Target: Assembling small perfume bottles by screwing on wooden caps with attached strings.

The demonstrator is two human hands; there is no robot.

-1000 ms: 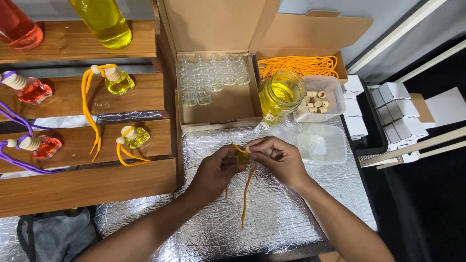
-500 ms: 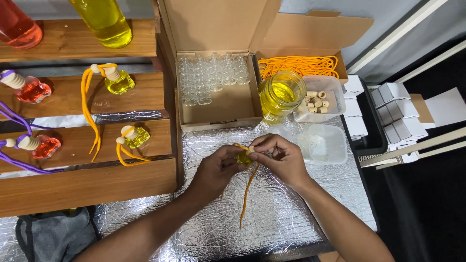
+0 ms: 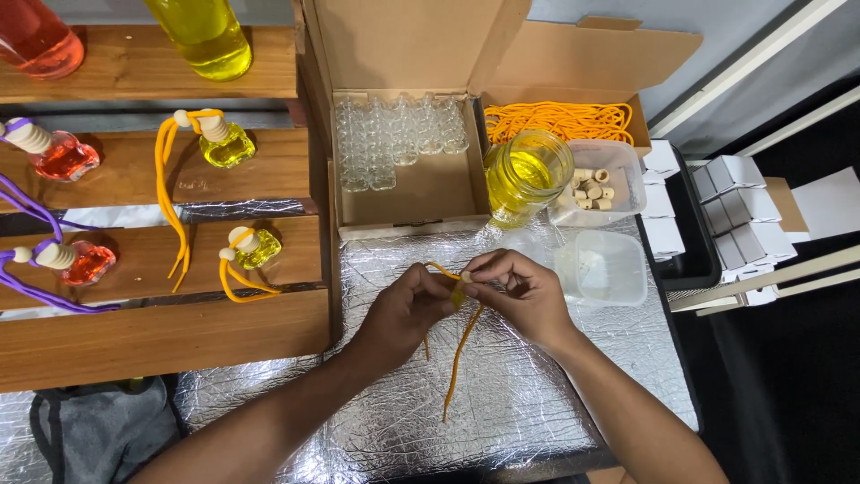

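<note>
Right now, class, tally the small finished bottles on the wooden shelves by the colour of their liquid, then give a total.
Yellow bottle, upper and yellow bottle, lower: 2
Red bottle, upper and red bottle, lower: 2
Total: 4

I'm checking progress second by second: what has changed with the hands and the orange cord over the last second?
Little changed. Both hands, left hand and right hand, kept their grip on the orange cord and the small piece between the fingertips; they drew slightly closer together, and the hanging cord ends shifted only a little. The jar of yellow liquid, the cardboard box and the bottles on the wooden shelves stayed put.
</note>
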